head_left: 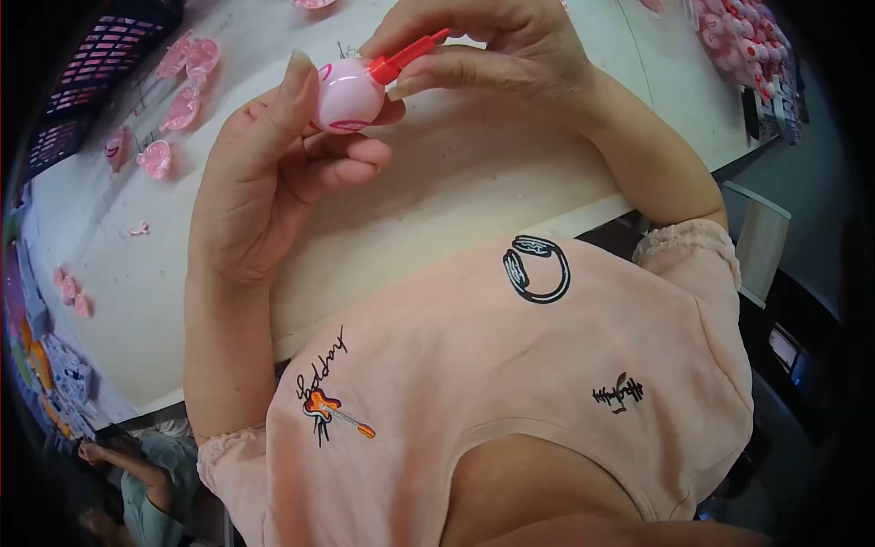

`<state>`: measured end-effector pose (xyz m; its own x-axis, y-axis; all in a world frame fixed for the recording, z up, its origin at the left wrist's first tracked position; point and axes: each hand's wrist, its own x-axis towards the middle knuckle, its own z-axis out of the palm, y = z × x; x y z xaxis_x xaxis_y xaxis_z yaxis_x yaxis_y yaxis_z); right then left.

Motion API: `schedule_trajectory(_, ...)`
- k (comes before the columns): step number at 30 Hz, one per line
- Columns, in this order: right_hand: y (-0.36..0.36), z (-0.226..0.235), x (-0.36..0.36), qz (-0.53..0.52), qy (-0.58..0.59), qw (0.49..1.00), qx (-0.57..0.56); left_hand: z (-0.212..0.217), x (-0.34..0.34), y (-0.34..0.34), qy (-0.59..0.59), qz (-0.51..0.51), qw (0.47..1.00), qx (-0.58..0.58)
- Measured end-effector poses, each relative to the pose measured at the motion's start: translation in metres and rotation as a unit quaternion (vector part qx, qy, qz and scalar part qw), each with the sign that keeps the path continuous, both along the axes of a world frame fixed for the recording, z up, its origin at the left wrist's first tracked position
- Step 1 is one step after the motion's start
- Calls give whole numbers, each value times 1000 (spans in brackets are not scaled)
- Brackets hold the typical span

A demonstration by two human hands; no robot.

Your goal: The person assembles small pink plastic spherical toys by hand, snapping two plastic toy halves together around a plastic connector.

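Holding a small pink shell (pixel 349 96) above the white table (pixel 474 182), the left hand (pixel 264 173) has its fingers curled about the shell from below and the thumb pressed along its near side, a firm closed grip. Meeting it from the other side, the right hand (pixel 492 46) pinches a red plug (pixel 406 56) between thumb and fingertips, its inner end touching the shell's top. A slip looks likely if the plug goes in tilted, since the shell is glossy and only lightly cradled; it could pop out and drop to the table. Farther off, loose pink pieces (pixel 182 87) lie scattered at the left, a dark crate (pixel 100 55) beyond them, and a heap of pink parts (pixel 738 41) at the far right. How deep the plug sits is hidden by the fingers, and the picture's rim is too bent and dim to read
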<state>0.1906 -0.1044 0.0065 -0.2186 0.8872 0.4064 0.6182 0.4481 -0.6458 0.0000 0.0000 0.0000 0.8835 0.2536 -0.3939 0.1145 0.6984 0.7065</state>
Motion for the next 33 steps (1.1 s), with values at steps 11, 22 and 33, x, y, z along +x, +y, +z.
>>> schedule_trajectory(11,-13,3,-16,-45,119,989,75,-1,0,-9,-37,7,999,4)
schedule_trajectory(22,-6,8,-9,-105,-19,990,89,-1,-1,-3,-50,67,994,70)
schedule_trajectory(33,-3,11,-3,-44,-368,908,197,-4,0,-6,-23,51,983,174)
